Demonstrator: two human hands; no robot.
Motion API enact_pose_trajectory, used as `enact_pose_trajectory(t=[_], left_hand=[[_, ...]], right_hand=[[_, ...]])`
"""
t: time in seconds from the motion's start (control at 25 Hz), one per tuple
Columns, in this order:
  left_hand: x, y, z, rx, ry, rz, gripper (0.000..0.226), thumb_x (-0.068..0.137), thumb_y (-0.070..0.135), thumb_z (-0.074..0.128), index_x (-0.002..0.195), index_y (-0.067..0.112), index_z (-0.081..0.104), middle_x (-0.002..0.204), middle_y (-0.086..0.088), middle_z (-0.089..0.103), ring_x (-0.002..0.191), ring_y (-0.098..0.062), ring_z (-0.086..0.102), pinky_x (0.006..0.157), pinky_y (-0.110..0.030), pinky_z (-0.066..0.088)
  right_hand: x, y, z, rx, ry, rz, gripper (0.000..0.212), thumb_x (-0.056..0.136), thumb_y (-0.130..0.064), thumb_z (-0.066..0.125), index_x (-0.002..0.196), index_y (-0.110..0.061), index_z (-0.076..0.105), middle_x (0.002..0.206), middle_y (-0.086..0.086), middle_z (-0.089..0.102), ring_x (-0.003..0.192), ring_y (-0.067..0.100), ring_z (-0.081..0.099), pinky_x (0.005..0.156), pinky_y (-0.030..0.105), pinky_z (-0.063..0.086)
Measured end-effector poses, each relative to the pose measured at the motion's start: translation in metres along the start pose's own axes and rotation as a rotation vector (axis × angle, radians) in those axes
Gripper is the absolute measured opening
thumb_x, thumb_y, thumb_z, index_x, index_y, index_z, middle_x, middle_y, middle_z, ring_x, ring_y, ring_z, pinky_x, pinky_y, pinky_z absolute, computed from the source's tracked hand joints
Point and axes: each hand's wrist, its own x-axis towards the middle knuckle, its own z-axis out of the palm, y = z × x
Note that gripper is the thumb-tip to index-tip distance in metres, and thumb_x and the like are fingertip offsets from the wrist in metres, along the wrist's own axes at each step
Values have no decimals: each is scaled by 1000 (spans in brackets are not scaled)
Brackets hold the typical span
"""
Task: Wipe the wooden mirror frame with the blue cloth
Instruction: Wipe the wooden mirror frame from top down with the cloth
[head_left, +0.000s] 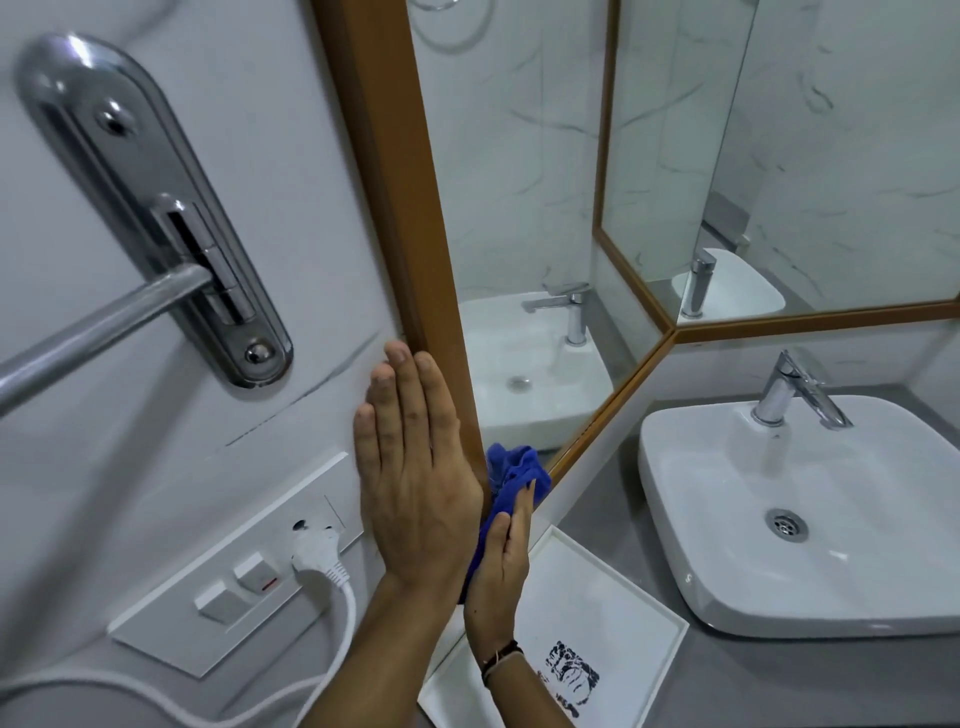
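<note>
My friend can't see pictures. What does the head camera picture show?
A person's right hand presses a bunched blue cloth against the lower corner of a wooden mirror frame, while the left hand lies flat, fingers straight, on the white wall beside the frame. A white square sink with a chrome tap sits to the right.

This is a bathroom, probably in a home or a hotel. A white basin (810, 509) with a chrome tap (795, 389) sits on a grey desk (779, 686), right of the fingers (400, 395). Above them rises a wood-framed mirror (519, 182) on marble-look wall tiles (291, 156). Left of them are a chrome rail bracket (156, 208) and a switch plate (234, 577) with a plug (317, 551).
</note>
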Motion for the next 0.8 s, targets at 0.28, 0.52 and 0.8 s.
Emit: enact_pose_trajectory(t=[0.28,0.52,0.8], left_hand=[[25,-4,-9,38,79,56,68,123,23,33,177,5,-4,184,-13,-17,172,-26,-18,141,-44,-9],[27,-4,-10,56,48,61,63,123,27,20,177,4,-2,185,-15,-10,173,-26,-13,141,-43,-7],[28,-1,-7,-14,88,56,77,112,17,41,178,2,3,187,-17,-2,174,-28,-4,142,-44,-3]], right_hand=[[10,-12,-3,-308,-181,-351,65,116,-45,31,174,-54,3,186,-25,6,173,3,11,137,15,14],[59,-46,-16,-564,-310,-757,62,122,-49,18,178,-38,-4,189,-10,-5,176,20,-1,142,30,5],[97,-127,8,-567,-320,-1022,61,123,-42,20,179,-32,-1,189,-7,-5,176,23,-4,143,42,4]])
